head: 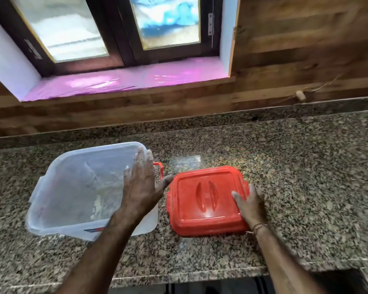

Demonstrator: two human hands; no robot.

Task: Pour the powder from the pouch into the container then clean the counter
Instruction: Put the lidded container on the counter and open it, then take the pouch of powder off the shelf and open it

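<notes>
Here the left hand point(139, 187) lies flat on the container point(72, 177) rim, the right hand point(250, 205) grips the lid point(202, 200); a careless push could slide the light, nearly empty container.

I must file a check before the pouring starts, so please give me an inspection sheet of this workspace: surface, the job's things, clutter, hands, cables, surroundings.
Surface: speckled granite counter; spilled powder cannot be told on the speckle.
Job's things: clear container open, a little whitish residue inside; red lid lies beside it on its right; pouch not seen.
Clutter: nothing seen.
Hands: left hand open, fingers straight over the container's right rim; right hand on the lid's right edge, grip unclear.
Cables: thin cord on the wooden wall, upper right.
Surroundings: window; pink sheet on the sill.
</notes>
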